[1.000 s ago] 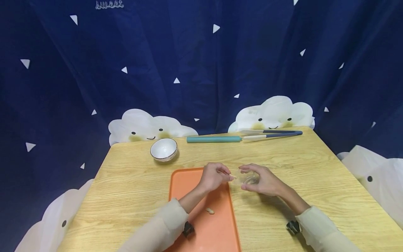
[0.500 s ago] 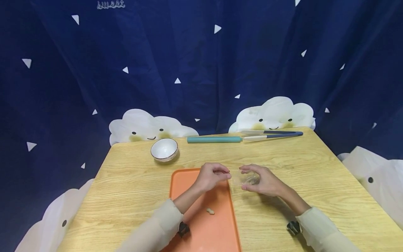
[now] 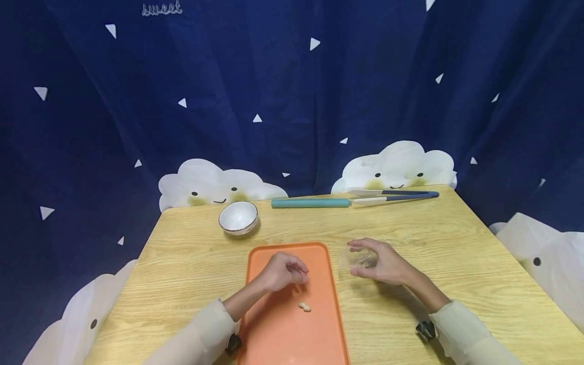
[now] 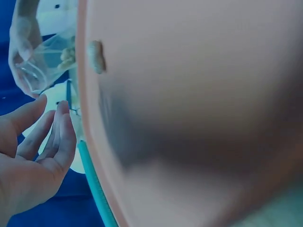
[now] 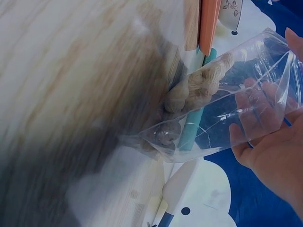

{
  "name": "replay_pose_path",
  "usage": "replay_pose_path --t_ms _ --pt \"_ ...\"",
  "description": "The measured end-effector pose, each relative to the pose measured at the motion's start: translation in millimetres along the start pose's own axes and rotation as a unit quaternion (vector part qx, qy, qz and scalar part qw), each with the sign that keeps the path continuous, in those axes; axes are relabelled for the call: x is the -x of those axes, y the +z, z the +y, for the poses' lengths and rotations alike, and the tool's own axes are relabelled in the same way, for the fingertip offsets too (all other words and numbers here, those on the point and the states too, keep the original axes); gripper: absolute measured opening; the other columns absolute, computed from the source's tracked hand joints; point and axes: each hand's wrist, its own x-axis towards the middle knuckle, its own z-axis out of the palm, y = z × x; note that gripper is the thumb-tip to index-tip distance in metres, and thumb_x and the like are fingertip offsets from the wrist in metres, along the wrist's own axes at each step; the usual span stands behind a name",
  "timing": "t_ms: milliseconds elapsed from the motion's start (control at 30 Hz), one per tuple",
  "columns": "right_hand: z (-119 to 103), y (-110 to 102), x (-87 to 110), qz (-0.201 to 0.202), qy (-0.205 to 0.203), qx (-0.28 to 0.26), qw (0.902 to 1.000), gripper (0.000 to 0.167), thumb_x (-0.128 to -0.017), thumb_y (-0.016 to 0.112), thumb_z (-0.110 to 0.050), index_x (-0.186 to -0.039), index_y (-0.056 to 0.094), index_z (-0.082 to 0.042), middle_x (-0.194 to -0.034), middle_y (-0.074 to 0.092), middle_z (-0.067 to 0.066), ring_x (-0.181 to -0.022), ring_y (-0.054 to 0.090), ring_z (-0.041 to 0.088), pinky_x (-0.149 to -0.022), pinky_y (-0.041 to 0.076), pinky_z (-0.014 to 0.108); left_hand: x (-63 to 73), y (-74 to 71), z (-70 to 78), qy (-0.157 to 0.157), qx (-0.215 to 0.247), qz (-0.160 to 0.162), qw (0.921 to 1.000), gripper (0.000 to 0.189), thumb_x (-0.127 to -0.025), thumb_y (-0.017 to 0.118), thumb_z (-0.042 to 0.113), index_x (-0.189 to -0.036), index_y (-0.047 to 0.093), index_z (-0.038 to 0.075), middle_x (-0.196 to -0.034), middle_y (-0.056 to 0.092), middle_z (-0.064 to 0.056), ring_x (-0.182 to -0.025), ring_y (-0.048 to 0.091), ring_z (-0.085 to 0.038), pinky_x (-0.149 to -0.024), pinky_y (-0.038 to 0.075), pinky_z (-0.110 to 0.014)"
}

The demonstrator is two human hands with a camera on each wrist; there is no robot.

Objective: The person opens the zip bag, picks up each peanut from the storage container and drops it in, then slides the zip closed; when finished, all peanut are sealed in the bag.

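Observation:
My right hand (image 3: 385, 262) holds a clear plastic bag (image 5: 215, 135) by its mouth, just right of the tray. Several peanuts in shells (image 5: 206, 82) lie inside the bag. Over the orange tray (image 3: 305, 339), my left hand (image 3: 279, 272) hangs with loosely bent fingers. In the left wrist view its thumb and fingers stand apart, with nothing between them. One peanut (image 3: 304, 306) lies on the tray, a little below the left fingertips in the head view. The left wrist view shows that same peanut (image 4: 96, 56) near the tray's edge.
A white bowl (image 3: 238, 218) stands at the back left of the wooden table (image 3: 182, 268). Along the back edge lie a teal stick-shaped item (image 3: 310, 203) and blue-and-white tongs (image 3: 397, 195). A dark blue curtain (image 3: 274, 76) hangs behind.
The peanut that my left fingers pinched at the bag's mouth a second ago has left them. That hand has moved left and down, back over the tray. My right hand has stayed put with the bag.

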Motion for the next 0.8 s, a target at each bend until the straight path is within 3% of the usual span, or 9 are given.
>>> replay_pose_path --t_ms 300,433,600,800 --pt "0 1 -0.4 -0.001 0.001 0.002 1.0000 0.060 -0.077 0.077 -0.039 -0.128 0.057 -0.015 -0.117 0.067 0.005 -0.113 0.059 0.032 -0.096 0.042 0.058 16.2 -0.2 -11.1 -0.025 -0.015 -0.056 0.9980 0.014 -0.070 0.080 0.001 -0.080 0.071 -0.004 -0.074 0.072 -0.014 -0.062 0.063 -0.007 -0.056 0.050 -0.019" --pt "0 1 -0.3 -0.003 0.000 0.002 1.0000 0.061 -0.077 0.077 -0.040 -0.129 0.056 -0.013 -0.117 0.066 0.005 -0.113 0.059 0.032 -0.096 0.042 0.059 21.1 4.3 -11.5 -0.015 -0.049 -0.080 0.9955 0.017 -0.064 0.084 -0.001 -0.075 0.072 -0.002 -0.070 0.071 -0.012 -0.058 0.060 -0.003 -0.054 0.048 -0.015" --pt "0 2 -0.7 -0.005 -0.002 -0.001 1.0000 0.061 -0.078 0.076 -0.040 -0.129 0.056 -0.014 -0.118 0.066 0.006 -0.113 0.059 0.032 -0.095 0.042 0.059 24.7 10.2 -10.1 0.016 -0.105 -0.077 0.9914 0.014 -0.062 0.085 0.000 -0.070 0.073 0.002 -0.064 0.070 -0.005 -0.054 0.057 0.002 -0.052 0.047 -0.014" --pt "1 2 -1.3 -0.006 -0.001 0.000 1.0000 0.060 -0.078 0.076 -0.039 -0.129 0.056 -0.015 -0.118 0.066 0.005 -0.114 0.058 0.033 -0.095 0.042 0.059 23.7 16.3 -11.5 0.020 -0.101 -0.065 0.9926 0.015 -0.064 0.085 0.001 -0.069 0.070 0.001 -0.062 0.069 -0.006 -0.051 0.055 0.003 -0.051 0.046 -0.014"
